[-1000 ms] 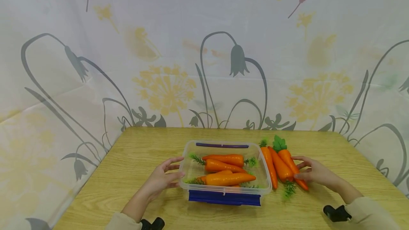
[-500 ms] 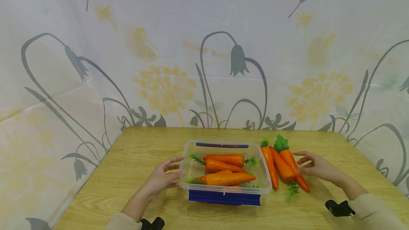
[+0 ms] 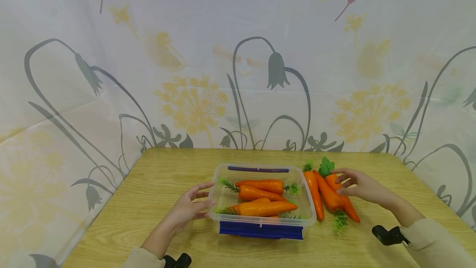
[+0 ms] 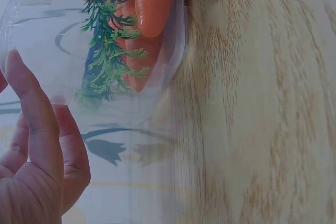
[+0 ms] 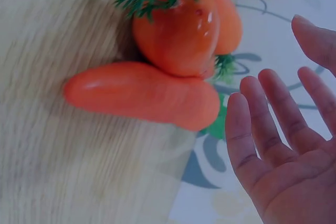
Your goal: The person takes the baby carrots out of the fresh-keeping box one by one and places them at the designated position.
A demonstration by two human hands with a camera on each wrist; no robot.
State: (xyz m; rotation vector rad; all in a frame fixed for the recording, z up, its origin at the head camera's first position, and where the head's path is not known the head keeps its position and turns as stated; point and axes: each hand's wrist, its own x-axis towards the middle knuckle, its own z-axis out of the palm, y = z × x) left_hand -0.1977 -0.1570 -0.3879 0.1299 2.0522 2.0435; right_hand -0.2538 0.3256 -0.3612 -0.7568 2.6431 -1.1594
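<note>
The right hand (image 3: 362, 186) has been shifted toward the leaf end of the broad-leafed carrot (image 3: 351, 210), its fingers spread wide and nothing held; the three loose carrots (image 3: 328, 190) have hardly been moved since half a second earlier, so the work seems to be paused between touches. These carrots are laid on the tabletop (image 3: 174, 166) at the right of the clear box (image 3: 241, 219), where more carrots (image 3: 265, 209) are piled. The left hand (image 3: 187, 208) is kept at the box's left wall, fingers loosely parted; how firmly it is pressed cannot be told. Carrots low in the pile are mostly covered, and the right hand is cut off in the right wrist view
</note>
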